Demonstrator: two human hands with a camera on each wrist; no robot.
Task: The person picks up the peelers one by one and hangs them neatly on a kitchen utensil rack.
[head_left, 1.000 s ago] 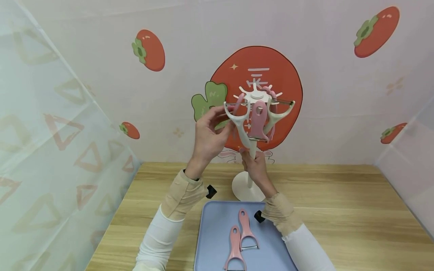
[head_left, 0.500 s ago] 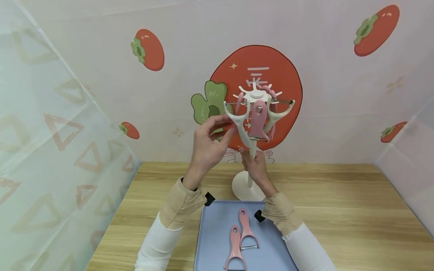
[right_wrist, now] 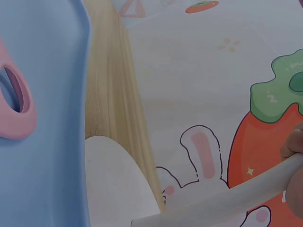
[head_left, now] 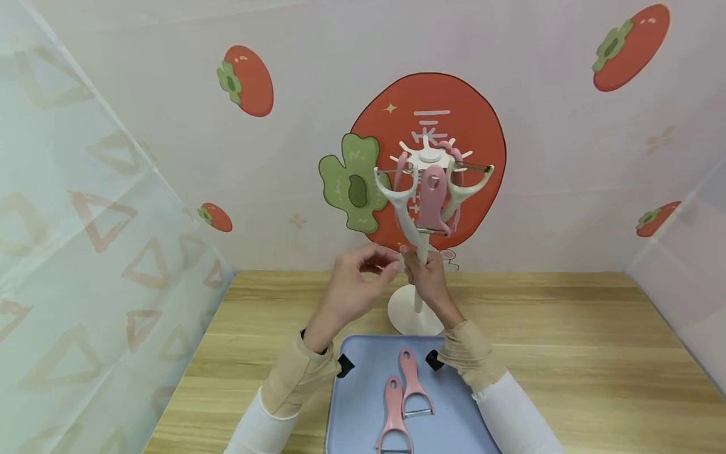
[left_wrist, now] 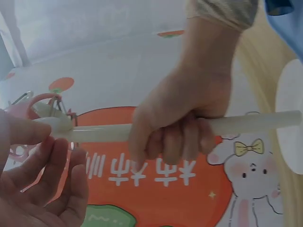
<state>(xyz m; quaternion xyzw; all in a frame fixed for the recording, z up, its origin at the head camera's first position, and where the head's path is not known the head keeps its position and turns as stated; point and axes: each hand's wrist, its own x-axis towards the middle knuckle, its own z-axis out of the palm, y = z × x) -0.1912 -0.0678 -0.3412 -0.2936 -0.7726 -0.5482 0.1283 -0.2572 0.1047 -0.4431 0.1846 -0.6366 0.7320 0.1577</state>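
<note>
Backdrop (head_left: 306, 126): pale sheet printed with red fruit, standing behind your wood-grain tabletop (head_left: 567, 340).
Rack (head_left: 429, 159): white spoked top on an upright white post (head_left: 418, 301); the slim pink peeler (head_left: 401, 162) on its left side hangs clear of you now, behind the white Y-shaped peeler (head_left: 404, 211).
Left hand (head_left: 353, 287): and down it comes, from that pink peeler to just beside your other hand, fingers loosely curled, holding nothing!
Right hand (head_left: 431, 277): wrapped round the post, unchanged.
Tray (head_left: 456, 410): blue, rectangular; two pink Y-shaped peelers (head_left: 394, 407) lie close together, unmoved. So your release looks complete, I'd judge, with these two still off the rack.
</note>
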